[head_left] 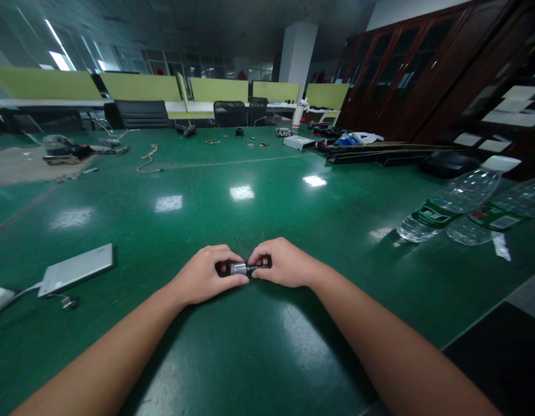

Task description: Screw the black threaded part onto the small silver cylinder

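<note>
Close to the middle of the table, my left hand (210,274) is closed around a small silver metal cylinder (238,268), thumb in front and fingers behind. A thin dark ridged shaft (251,269), perhaps a screw or spring, comes out of the cylinder's right side. The fingers of my right hand (281,263) pinch this shaft from the right. My palms and fingers hide both ends of the piece, and its exact kind cannot be made out. Both hands rest low, at or just above the green tabletop (267,346).
On the left lies a grey flat box (79,268) with a white cable and a small metal part (70,302). Two clear water bottles (453,202) stand at the right. Farther back are a cord (149,160), a silver box (298,142) and long dark strips (371,153).
</note>
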{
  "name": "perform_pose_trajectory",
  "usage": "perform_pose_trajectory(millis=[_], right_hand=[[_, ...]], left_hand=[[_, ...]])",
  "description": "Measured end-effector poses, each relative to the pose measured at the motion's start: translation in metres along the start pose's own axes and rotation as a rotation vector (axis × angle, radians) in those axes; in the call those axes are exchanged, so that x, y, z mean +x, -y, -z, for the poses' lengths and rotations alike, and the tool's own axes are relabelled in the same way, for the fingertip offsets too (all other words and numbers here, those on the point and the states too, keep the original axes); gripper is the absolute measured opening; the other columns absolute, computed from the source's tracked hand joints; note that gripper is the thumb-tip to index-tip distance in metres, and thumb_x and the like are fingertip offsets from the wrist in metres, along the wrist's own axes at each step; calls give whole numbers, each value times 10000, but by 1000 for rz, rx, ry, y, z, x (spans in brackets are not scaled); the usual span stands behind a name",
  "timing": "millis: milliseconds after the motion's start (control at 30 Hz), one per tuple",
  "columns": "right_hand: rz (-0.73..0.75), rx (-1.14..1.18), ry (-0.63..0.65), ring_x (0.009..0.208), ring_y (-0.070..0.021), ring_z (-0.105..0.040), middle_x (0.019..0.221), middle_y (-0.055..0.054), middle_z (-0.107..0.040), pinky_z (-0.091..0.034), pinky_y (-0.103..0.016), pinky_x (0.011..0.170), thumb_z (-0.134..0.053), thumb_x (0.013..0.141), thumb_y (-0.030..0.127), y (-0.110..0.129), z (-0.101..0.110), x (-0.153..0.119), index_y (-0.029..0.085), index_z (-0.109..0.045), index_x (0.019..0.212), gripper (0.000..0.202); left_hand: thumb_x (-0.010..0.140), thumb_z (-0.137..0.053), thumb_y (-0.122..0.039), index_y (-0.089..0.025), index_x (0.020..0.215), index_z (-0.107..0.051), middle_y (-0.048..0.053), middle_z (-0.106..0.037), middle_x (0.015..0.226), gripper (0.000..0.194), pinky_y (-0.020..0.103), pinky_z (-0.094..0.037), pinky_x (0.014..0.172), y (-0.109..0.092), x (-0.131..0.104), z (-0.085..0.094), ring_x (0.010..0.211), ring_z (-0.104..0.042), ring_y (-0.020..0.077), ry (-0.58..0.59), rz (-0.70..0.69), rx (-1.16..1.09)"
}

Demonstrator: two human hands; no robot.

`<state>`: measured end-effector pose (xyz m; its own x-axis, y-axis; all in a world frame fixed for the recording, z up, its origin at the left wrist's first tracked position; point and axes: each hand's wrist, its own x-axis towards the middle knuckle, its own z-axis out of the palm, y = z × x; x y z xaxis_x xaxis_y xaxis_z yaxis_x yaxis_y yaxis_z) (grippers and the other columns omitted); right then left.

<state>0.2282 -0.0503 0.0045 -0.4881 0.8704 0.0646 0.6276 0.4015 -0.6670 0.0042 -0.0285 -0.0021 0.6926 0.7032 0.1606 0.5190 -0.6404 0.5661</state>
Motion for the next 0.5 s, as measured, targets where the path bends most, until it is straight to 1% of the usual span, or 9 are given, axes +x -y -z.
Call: perform_pose_trajectory(millis=[67,300,500], right_hand=[[10,-12,-2,677,-112,-582,766,-15,-681,-417,-222,632,-713,746,162,-1,0,0,164,-747,882,140],[82,-49,-49,689,-113,-574,785,-23,-675,-415,-224,644,-701,757,174,-4,-6,3,160,-745,895,145],[85,-92,-23,694,-119,-574,791,-30,-685,-387,-227,628,-701,778,202,-1,-3,2,164,-751,885,125]], left_hand=[[775,-746,-439,-214,986,-736,15,-668,813,308,262,-430,684,0,-1,-1,740,-605,158,-2,-4,27],[801,-721,-368,-210,958,-735,14,-664,798,223,251,-420,664,-1,2,-2,729,-603,152,2,0,19],[797,-724,-368,-206,942,-738,14,-661,795,218,248,-417,654,-1,3,-1,727,-598,150,5,0,6]])
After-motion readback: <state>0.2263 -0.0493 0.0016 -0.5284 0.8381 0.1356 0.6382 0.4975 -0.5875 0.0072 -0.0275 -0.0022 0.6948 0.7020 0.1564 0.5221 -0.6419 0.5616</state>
